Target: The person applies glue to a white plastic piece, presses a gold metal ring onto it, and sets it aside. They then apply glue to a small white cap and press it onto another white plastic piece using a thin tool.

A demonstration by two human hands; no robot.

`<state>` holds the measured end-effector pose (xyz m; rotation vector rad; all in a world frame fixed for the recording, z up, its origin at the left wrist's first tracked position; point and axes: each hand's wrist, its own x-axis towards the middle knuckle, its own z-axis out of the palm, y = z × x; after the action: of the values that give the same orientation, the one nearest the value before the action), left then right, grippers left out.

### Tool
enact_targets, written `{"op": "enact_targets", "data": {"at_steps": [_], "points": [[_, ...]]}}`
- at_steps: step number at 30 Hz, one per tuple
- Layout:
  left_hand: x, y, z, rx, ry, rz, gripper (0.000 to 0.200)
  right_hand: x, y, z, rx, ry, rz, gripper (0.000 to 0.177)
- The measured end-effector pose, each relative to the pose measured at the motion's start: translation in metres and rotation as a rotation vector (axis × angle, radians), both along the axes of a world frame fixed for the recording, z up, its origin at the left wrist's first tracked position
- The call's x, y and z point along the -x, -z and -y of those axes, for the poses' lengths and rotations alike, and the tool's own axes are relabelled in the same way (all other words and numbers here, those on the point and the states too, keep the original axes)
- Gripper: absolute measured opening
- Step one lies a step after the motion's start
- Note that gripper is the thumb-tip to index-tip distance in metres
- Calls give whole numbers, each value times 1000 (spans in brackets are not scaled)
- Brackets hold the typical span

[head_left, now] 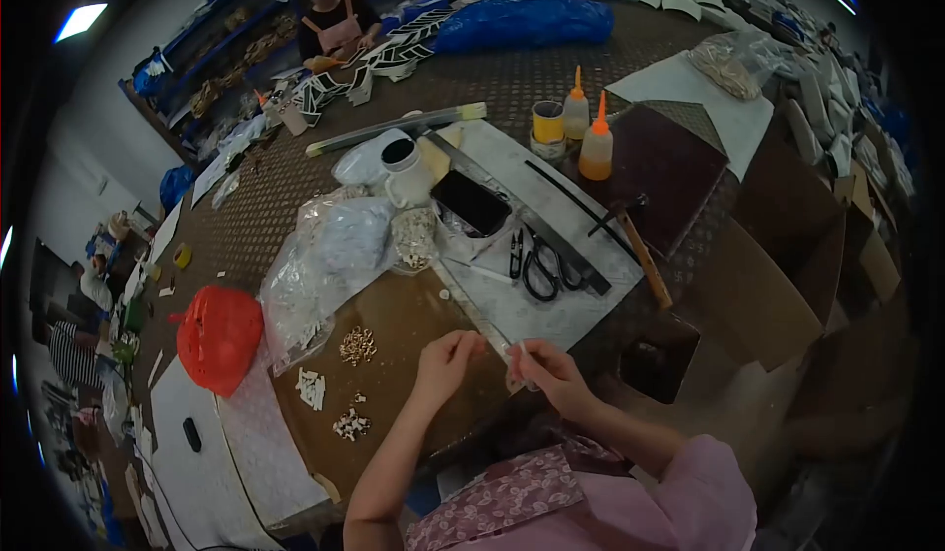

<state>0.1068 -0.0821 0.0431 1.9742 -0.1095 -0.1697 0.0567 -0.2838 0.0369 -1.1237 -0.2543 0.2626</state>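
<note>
Over the front edge of a brown work board (413,324), my left hand (448,364) has its fingertips pinched together; anything between them is too small to make out. Just to its right, my right hand (551,374) is closed around something small and pale that I cannot identify. A gap separates the two hands. On the board left of them lie a pile of small gold-coloured metal pieces (357,346), some small white strips (311,389) and a heap of mixed white and metal bits (350,424).
Ahead are black-handled scissors (542,273), a phone (472,202), a white mug (406,173) and a hammer (644,256). An orange-tipped glue bottle (597,147) stands farther back. A red plastic bag (220,340) sits left, cardboard boxes (763,285) right. Another person (337,27) works across the table.
</note>
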Motion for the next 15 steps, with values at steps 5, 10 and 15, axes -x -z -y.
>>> {"op": "enact_targets", "data": {"at_steps": [5, 10, 15], "points": [[-73, 28, 75, -352, 74, 564, 17, 31, 5, 58, -23, 246, -116, 23], [-141, 58, 121, -623, -92, 530, 29, 38, -1, 95, -122, 438, -191, 24], [-160, 57, 107, -564, -73, 344, 26, 40, 2, 121, -215, 551, -194, 28]]}}
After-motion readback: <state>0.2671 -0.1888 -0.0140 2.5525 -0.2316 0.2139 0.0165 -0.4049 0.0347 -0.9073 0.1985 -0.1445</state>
